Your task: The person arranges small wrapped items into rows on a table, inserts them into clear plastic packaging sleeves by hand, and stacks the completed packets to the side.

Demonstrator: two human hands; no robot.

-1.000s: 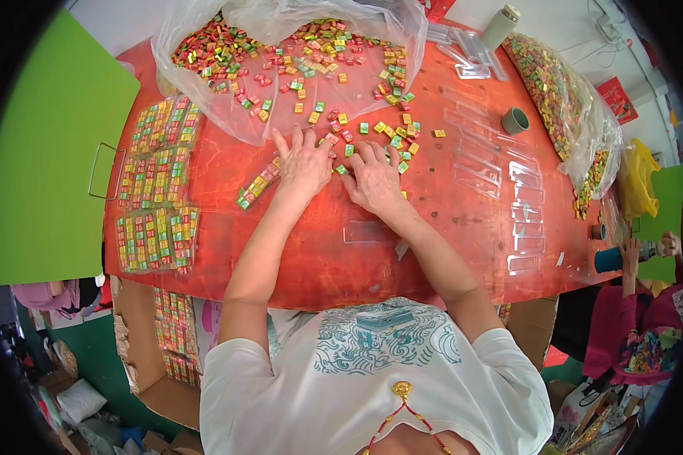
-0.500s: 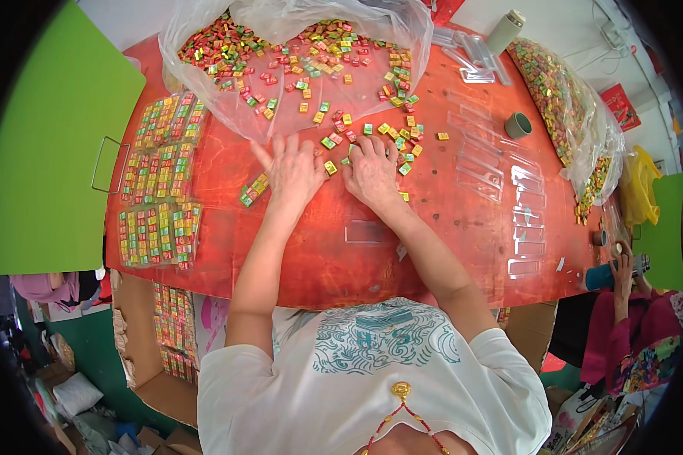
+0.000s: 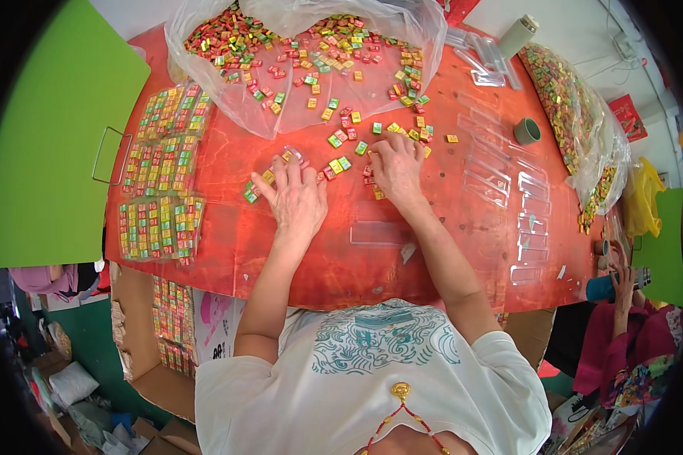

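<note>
Our left hand (image 3: 296, 201) and right hand (image 3: 396, 168) lie spread, palms down, mid-table (image 3: 228, 250) over small wrapped candies (image 3: 340, 164); these seem light, slippery, best pinched by their sides.

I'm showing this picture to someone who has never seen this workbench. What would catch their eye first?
First the bright red table, strewn with small colourful wrapped candies spilling from a clear plastic bag at its far edge. Then the left hand and right hand, laid flat on the candies at the middle. Along the left edge lie filled clear packs in neat rows, and empty clear trays lie to the right.
</note>
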